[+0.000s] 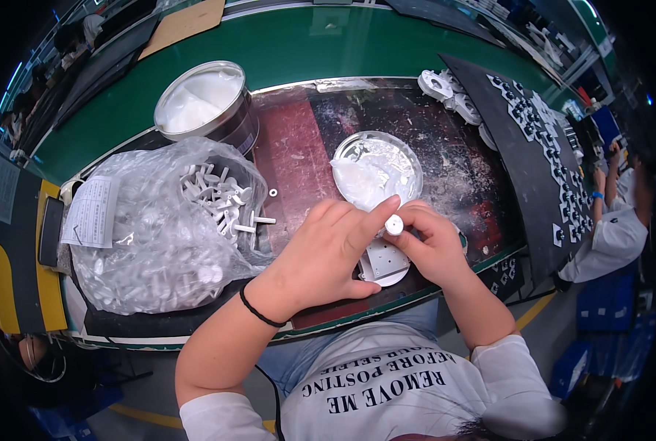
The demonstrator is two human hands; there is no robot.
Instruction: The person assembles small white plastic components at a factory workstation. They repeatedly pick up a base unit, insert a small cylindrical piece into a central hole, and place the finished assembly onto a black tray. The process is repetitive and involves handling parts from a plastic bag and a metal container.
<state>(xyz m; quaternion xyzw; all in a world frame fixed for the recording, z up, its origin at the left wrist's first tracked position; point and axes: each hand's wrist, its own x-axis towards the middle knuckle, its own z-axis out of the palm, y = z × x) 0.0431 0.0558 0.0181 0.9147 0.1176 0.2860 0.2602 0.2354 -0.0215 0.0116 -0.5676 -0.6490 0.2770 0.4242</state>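
My right hand pinches a small white round-ended plastic piece between thumb and fingers. My left hand is beside it, its index finger stretched against or right behind the piece and its thumb spread well apart. The other left fingertips are partly hidden. Below the hands, a white plastic housing with a flat plate and a rounded end shows at the table edge, close to my left thumb. Just beyond my fingers a round shallow dish holds white grease and a crumpled clear film.
On the left, a clear plastic bag bulges with white plastic levers. Behind it stands a metal tin with white contents. A small white ring lies alone. At right, a black board carries rows of parts; a co-worker sits beyond.
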